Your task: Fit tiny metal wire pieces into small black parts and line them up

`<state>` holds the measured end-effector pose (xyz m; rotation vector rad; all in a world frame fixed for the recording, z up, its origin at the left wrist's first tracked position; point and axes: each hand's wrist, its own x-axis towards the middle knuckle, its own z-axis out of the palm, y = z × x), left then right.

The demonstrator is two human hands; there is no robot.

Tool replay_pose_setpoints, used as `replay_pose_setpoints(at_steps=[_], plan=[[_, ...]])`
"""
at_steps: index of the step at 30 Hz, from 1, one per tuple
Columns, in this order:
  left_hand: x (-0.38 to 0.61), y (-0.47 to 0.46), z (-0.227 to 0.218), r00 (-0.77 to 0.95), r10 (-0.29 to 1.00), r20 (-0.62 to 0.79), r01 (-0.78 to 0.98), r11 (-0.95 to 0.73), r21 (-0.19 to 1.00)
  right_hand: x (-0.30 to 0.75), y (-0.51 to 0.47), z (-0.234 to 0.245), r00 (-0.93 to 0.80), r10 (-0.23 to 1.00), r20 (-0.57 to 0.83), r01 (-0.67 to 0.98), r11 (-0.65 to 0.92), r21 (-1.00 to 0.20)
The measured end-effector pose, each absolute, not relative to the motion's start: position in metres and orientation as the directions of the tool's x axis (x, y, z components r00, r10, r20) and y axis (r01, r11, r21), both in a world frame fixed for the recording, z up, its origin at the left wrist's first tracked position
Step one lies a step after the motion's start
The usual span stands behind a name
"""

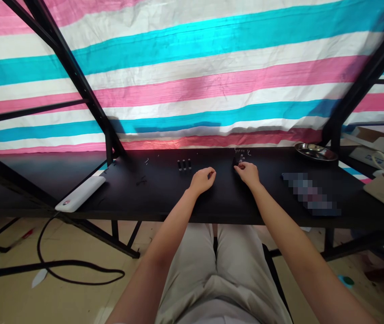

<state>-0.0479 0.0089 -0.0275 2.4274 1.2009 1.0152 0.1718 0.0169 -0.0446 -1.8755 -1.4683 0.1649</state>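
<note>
My left hand [203, 180] rests on the black table with its fingers curled together. What it holds, if anything, is hidden. Just beyond it stand 3 small black cylinders [184, 165] with pale ends, side by side in a row. To the right, my right hand [248, 173] is closed in a pinch over the table. By its fingertips is a small dark piece [235, 162], too small to name; whether the fingers grip it I cannot tell. Small pale-tipped pieces [242, 158] sit right behind this hand, with several tiny whitish bits [242, 151] farther back.
On the black table [165, 198] lie a white power strip [81, 193] at the left, thin dark scraps [141, 181], a shiny metal dish [316, 152] at the back right and a blurred-out flat object [310, 194]. Black frame posts [92, 108] and striped sheeting [212, 90] rise behind.
</note>
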Motion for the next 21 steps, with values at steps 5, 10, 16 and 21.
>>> replay_pose_setpoints(at_steps=[5,10,16,21], plan=[[-0.048,0.008,-0.027,0.425,0.775,0.469,0.595,-0.629,0.500,0.170,0.022,-0.047,0.314,0.892,0.326,0.809,-0.071,-0.584],[-0.048,0.008,-0.028,0.432,0.775,0.462,0.585,-0.631,0.510,0.170,0.026,-0.050,0.295,0.893,0.340,0.826,-0.059,-0.560],[-0.048,0.009,-0.029,0.431,0.767,0.476,0.579,-0.639,0.507,0.173,0.025,-0.048,0.292,0.909,0.299,0.836,-0.090,-0.542],[-0.049,0.009,-0.028,0.435,0.764,0.476,0.574,-0.643,0.507,0.184,0.019,-0.046,0.344,0.892,0.292,0.833,-0.146,-0.533]])
